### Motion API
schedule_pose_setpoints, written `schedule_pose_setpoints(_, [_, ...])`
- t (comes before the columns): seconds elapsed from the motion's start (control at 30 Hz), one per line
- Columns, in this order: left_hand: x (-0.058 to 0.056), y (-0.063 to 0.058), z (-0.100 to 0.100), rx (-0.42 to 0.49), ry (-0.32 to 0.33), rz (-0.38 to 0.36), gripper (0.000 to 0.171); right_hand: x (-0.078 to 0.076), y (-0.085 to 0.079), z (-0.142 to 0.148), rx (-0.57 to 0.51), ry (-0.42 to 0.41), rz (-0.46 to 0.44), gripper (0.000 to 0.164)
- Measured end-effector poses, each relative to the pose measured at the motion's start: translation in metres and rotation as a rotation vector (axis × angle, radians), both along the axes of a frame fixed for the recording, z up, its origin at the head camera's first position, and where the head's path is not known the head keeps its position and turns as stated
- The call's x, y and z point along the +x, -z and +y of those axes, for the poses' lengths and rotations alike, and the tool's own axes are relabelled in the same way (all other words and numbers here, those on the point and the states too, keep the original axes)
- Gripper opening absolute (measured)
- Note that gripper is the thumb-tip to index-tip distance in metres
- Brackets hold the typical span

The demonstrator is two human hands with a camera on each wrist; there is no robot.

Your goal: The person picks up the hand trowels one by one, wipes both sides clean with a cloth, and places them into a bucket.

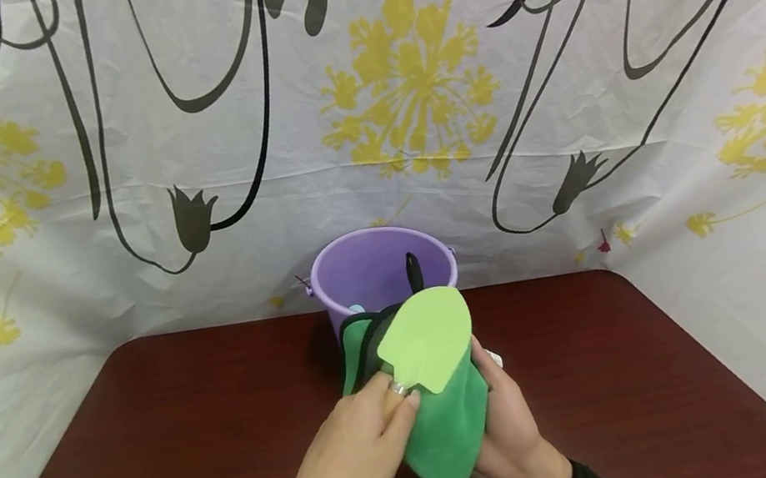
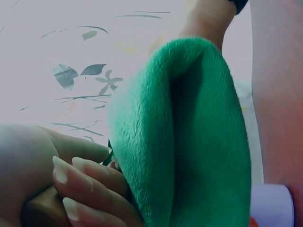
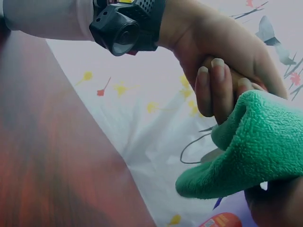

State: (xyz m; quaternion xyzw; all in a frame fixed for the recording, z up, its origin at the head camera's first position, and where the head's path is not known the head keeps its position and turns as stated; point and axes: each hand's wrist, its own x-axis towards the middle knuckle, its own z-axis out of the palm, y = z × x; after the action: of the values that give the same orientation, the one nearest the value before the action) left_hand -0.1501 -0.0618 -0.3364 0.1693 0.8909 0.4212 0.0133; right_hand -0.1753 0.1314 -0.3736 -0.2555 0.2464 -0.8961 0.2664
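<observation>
My left hand [image 1: 345, 448] grips the wooden handle [image 1: 393, 400] of a small trowel with a light green blade [image 1: 432, 332]. The blade points up and away, over a green cloth [image 1: 450, 435]. That cloth is fuzzy with a dark edging, and it hangs folded in the left wrist view. My right hand [image 1: 509, 429] holds the cloth from the right, behind the blade; the cloth covers most of its fingers. In the right wrist view the left hand's fingers [image 3: 218, 90] are curled round the handle.
A purple bucket [image 1: 374, 253] stands at the table's far edge, just beyond the hands. A black handle [image 1: 414, 272] sticks up inside it. An orange-red item [image 3: 221, 220] shows by the bucket. The dark red table [image 1: 217, 427] meets a patterned white curtain [image 1: 245, 143].
</observation>
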Motion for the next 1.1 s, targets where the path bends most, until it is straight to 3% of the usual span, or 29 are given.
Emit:
schedule_pose_setpoints(0.07, [-0.0005, -0.0001, -0.0006, 0.007, 0.026, -0.025, 0.036, -0.0002, 0.0008, -0.0004, -0.038, -0.056, 0.003, 0.059])
schedule_pose_setpoints(0.2, [-0.0018, -0.0005, -0.0003, -0.005, 0.036, -0.037, 0.037, -0.0007, 0.0021, -0.0017, -0.063, -0.074, 0.024, 0.062])
schedule_pose_setpoints(0.37, [-0.0025, 0.0003, 0.0001, -0.013, 0.027, -0.049, 0.035, -0.0011, 0.0025, -0.0043, -0.093, -0.076, 0.039, 0.063])
schedule_pose_setpoints(0.77, [-0.0027, 0.0035, 0.0046, -0.047, 0.016, -0.064, 0.037, 0.0014, 0.0062, -0.0017, -0.153, -0.048, -0.076, 0.063])
schedule_pose_setpoints(1.1, [-0.0019, 0.0033, 0.0032, -0.052, -0.002, -0.038, 0.036, -0.0018, 0.0083, -0.0018, -0.216, -0.066, -0.066, 0.064])
